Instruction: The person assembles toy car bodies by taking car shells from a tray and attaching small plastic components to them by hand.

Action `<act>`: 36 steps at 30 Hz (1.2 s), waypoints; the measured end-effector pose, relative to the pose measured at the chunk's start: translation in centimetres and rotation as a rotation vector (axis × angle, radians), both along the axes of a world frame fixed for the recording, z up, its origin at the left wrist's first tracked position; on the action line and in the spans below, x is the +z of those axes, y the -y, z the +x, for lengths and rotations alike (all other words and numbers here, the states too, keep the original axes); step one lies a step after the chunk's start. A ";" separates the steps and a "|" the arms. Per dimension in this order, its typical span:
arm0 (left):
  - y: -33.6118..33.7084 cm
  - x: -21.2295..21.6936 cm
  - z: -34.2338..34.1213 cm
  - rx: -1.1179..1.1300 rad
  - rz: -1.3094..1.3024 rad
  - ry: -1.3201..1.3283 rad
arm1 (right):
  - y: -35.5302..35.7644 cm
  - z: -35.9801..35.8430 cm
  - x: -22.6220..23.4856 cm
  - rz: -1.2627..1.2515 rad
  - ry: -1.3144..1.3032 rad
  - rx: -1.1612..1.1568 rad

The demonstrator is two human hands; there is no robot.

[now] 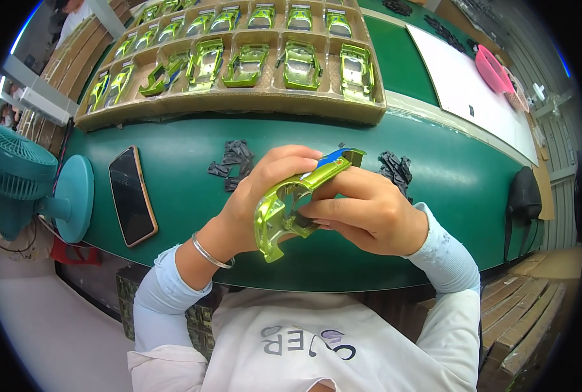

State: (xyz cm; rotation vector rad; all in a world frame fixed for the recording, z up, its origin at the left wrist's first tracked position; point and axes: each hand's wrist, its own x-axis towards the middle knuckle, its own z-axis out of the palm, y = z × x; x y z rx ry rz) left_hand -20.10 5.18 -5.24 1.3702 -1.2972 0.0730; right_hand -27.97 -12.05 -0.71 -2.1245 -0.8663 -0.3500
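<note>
Toy car body shell [291,202]: glossy metallic lime-green plastic, hollow, window cut-outs, blue part at its far end, held over the near edge of the green table [460,176], dead centre of view. Left hand [251,202] wraps it from the 9 o'clock side, fingers curled narrow around the roof area, fingertips on the blue end; gripping the shell. Right hand [369,212] comes in from 3 o'clock, fingers folded tight, tips pressed into the shell's open underside; also holding it. Both wrists bent inward, forearms rising from 6 o'clock in pale blue sleeves, thin silver bangle [211,253] on the left wrist. Small matte black plastic parts lie in two loose piles: one pile [234,163] at 11 o'clock of the hands, another pile [396,168] at 2 o'clock. Cardboard divider tray [238,104] at 12 o'clock, each compartment holding one more green shell, same gloss finish. Black phone in a tan case [132,195] lies flat at 9 o'clock. Teal desk fan [30,183] further out at 9 o'clock, round base on the table edge. White sheet [467,91] and pink basket [493,68] at 2 o'clock, well apart from the hands.
</note>
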 end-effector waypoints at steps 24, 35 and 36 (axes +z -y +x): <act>0.0 0.0 0.0 0.001 0.051 -0.055 | -0.4 -0.5 -0.3 -0.025 0.039 0.033; 0.2 -0.4 -0.3 -0.026 0.062 -0.165 | -0.7 -0.6 -1.8 0.068 0.078 -0.036; 0.2 -0.3 -0.2 -0.025 0.061 -0.165 | -0.6 -0.5 -2.0 0.067 0.078 -0.036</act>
